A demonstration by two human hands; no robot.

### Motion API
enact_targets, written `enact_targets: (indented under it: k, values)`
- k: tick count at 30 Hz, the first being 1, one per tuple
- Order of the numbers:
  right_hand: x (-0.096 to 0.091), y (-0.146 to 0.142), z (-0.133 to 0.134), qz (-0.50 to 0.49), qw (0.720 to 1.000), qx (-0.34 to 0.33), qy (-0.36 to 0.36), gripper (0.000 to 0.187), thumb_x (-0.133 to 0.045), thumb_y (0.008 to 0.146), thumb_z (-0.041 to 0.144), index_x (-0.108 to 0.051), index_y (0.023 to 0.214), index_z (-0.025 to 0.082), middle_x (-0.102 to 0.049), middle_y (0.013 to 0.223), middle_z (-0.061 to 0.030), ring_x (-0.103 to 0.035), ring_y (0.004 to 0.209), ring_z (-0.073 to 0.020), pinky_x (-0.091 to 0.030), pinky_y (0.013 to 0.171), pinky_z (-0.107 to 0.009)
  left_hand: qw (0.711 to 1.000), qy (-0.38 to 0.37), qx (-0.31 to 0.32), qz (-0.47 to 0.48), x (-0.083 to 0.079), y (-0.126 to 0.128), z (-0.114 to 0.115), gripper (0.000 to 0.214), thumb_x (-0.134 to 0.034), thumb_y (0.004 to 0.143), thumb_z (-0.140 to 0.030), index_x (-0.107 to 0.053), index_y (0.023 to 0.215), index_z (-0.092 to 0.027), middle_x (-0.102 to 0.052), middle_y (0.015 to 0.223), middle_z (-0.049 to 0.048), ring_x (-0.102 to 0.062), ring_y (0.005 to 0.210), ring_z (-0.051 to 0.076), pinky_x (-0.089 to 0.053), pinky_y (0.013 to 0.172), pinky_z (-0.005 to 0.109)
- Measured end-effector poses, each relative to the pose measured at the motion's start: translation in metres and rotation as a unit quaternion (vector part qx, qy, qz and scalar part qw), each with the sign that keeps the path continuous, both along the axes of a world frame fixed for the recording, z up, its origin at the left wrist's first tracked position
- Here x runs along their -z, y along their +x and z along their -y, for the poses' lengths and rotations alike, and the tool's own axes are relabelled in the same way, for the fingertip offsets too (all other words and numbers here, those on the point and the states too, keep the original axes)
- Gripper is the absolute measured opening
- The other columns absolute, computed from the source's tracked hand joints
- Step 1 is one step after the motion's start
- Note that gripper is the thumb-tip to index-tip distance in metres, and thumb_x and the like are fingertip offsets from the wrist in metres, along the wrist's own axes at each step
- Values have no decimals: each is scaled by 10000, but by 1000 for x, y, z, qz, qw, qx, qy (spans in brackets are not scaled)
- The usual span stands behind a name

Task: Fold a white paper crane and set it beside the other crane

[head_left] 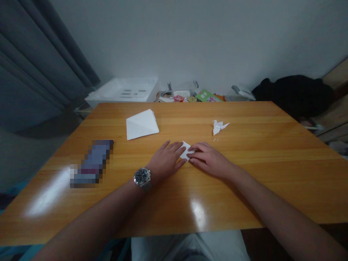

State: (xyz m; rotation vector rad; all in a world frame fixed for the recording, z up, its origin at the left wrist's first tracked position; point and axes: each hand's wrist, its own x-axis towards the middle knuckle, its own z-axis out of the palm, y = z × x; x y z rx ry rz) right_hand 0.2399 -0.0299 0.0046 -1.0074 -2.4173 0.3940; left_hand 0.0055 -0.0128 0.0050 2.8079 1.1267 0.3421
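A small folded white paper (186, 149) lies flat on the wooden table (244, 174) near its middle. My left hand (166, 159), with a steel watch on the wrist, rests on the paper's left side, fingers stretched flat. My right hand (209, 158) presses on the paper's right side, fingers laid flat together over its edge. Most of the paper is hidden under the fingers. Both forearms lie across the near part of the table.
A larger folded white sheet (141, 124) lies at the back left. A small white paper crane (219, 126) stands at the back right. A blurred-out dark object (91, 164) lies at the left. Clutter, a white box and dark cloth sit behind the table.
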Motion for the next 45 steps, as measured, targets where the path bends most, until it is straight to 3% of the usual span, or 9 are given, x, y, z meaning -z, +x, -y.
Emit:
enact_targets:
  k: [6,8,12,16,22,32,38,45]
  values:
    - [5,7,-8,19,1000,13,2,312,-539,990,244,-686,1263,222,-646,1327,-125,-576,1240,-266,-466,1066,-483,999,-25,19,7,3,-3,-4,570,-477,987,-528,-507,1417,-155,-464,1532,147,-421,1426,289,-223,1225,502]
    - [7,8,-9,34,999,3,3,318,-543,982,225,-682,1268,214,-627,1373,-128,-548,1298,-273,-428,1110,-504,1000,-15,20,8,3,-3,-4,545,-480,992,-484,-506,1419,-146,-461,1534,148,-414,1429,293,-228,1224,507]
    - [8,8,-9,33,999,-14,11,293,-566,978,251,-697,1239,236,-657,1339,-110,-557,1291,-268,-424,1114,-517,1000,16,8,9,2,-2,-2,454,-508,965,-289,-539,1398,-154,-511,1474,154,-473,1362,294,-326,1174,474]
    - [7,7,-7,33,999,-10,15,277,-561,986,269,-707,1215,214,-658,1328,-121,-561,1281,-261,-445,1097,-482,1000,15,4,9,1,-2,-2,449,-522,975,-335,-547,1392,-168,-567,1401,146,-556,1243,296,-418,1088,458]
    - [9,8,-8,14,1000,-16,-6,245,-570,981,233,-727,1169,219,-697,1266,-102,-618,1195,-241,-480,1056,-453,1000,-11,6,20,1,-3,-7,421,-524,996,-407,-593,1339,-173,-602,1374,112,-590,1203,275,-448,1064,435]
    - [13,5,-7,-49,997,12,-57,250,-630,951,236,-709,1188,229,-723,1188,-87,-645,1117,-225,-511,995,-409,999,1,26,40,2,-1,-9,343,-460,1023,-321,-643,1266,-164,-638,1324,113,-617,1168,265,-485,1025,444]
    - [11,4,-8,-89,993,29,-75,142,-597,968,241,-732,1009,226,-733,1081,-69,-663,1010,-208,-525,921,-385,998,-6,42,51,3,-1,-8,349,-469,1024,-353,-646,1261,-167,-644,1325,113,-622,1178,266,-490,1030,447]
    - [6,9,-11,-80,992,54,-78,133,-561,974,221,-692,954,211,-693,971,-69,-632,929,-212,-514,857,-379,992,-45,93,76,4,-2,-6,358,-464,1030,-384,-625,1276,-178,-629,1372,97,-606,1247,233,-487,1074,379]
